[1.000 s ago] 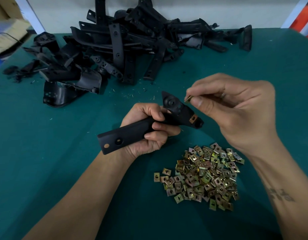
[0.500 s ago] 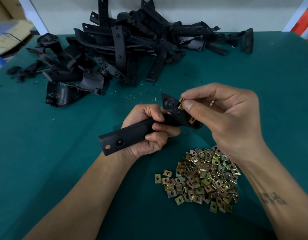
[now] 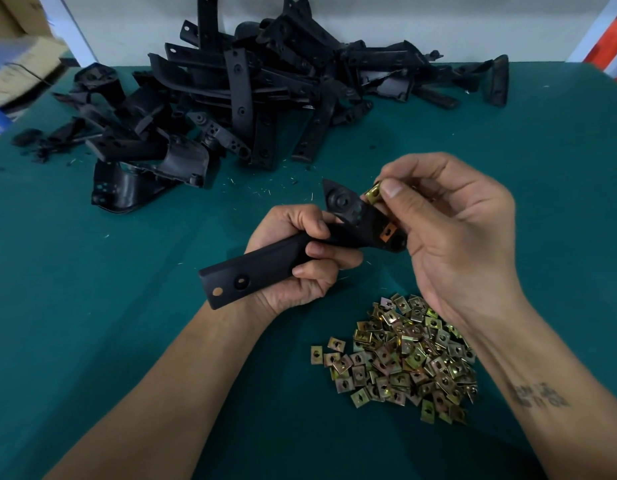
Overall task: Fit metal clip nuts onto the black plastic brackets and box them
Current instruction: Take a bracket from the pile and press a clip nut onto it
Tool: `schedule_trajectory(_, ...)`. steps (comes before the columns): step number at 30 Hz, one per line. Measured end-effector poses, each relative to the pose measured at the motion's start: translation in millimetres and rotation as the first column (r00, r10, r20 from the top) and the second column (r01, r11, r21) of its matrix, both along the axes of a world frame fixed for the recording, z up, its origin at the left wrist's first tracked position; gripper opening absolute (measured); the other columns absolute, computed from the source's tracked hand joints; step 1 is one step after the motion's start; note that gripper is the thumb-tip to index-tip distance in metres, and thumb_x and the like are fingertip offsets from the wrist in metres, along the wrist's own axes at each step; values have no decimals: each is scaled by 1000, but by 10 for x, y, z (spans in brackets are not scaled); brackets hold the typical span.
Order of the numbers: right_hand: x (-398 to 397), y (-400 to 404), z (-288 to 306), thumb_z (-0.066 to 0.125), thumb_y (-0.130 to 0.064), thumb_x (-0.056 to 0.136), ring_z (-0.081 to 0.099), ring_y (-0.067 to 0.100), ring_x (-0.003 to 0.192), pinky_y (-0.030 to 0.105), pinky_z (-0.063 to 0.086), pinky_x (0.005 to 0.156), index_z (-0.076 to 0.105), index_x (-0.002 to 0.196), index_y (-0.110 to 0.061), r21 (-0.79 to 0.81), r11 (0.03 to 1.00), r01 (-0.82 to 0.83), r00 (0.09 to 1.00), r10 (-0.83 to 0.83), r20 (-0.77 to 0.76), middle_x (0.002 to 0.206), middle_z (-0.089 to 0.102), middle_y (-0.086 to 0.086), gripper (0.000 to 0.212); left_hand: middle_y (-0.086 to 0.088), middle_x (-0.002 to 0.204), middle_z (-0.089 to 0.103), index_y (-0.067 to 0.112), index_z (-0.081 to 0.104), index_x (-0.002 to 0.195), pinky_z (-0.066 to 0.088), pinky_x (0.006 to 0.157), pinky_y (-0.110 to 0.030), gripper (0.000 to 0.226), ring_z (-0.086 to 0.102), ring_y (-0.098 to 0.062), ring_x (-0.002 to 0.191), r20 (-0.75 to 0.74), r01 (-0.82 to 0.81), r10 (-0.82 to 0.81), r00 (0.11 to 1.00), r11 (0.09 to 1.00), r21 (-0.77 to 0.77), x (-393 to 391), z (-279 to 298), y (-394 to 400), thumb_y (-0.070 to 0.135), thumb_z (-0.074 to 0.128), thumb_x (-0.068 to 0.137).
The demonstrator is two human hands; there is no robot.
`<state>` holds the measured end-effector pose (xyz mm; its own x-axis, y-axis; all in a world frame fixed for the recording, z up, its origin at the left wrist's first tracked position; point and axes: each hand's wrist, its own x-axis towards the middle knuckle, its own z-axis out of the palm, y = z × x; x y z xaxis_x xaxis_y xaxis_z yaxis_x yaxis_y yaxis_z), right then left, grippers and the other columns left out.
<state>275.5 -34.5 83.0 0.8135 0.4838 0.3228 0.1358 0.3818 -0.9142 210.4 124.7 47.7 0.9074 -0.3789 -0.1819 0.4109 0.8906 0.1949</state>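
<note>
Left hand gripped black bracket mid-table. Right hand pinched brass clip nut against bracket's 1 o'clock end. Clip nut pile lay at 5 o'clock; bracket heap at 12 on green table.

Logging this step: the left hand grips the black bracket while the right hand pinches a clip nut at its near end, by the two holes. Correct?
Not quite. In the head view the right hand pinches the clip nut at the far end of the bracket; the left hand does hold it.
</note>
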Motion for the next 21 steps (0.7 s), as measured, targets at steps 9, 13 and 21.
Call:
schedule_trajectory(9,27,-30,15,68,7,89,63,18,84,31,53,80,71,94,-11,-67,998,-16,992,24,120,87,72,-1,18,-4,73,44,14,39,90,27,37,-16,44,32,-7,55,15,-8,8,1000,1000,5,-8,12,-14,-15,62,66)
schedule_trajectory(13,9,-2,-8,70,1,87,63,15,83,32,53,80,72,93,-13,-71,997,16,993,-8,116,87,72,-3,16,-5,73,47,13,40,89,25,38,-16,41,31,-7,55,10,-21,20,1000,999,28,-5,13,-20,-13,61,66)
schedule_trajectory(21,-18,26,-19,70,4,90,63,10,80,24,53,74,72,94,-15,-76,996,43,987,-31,160,85,72,-8,19,-6,72,48,12,41,88,24,37,-15,40,31,-6,55,-3,-39,39,999,998,55,-11,22,-20,-13,62,66)
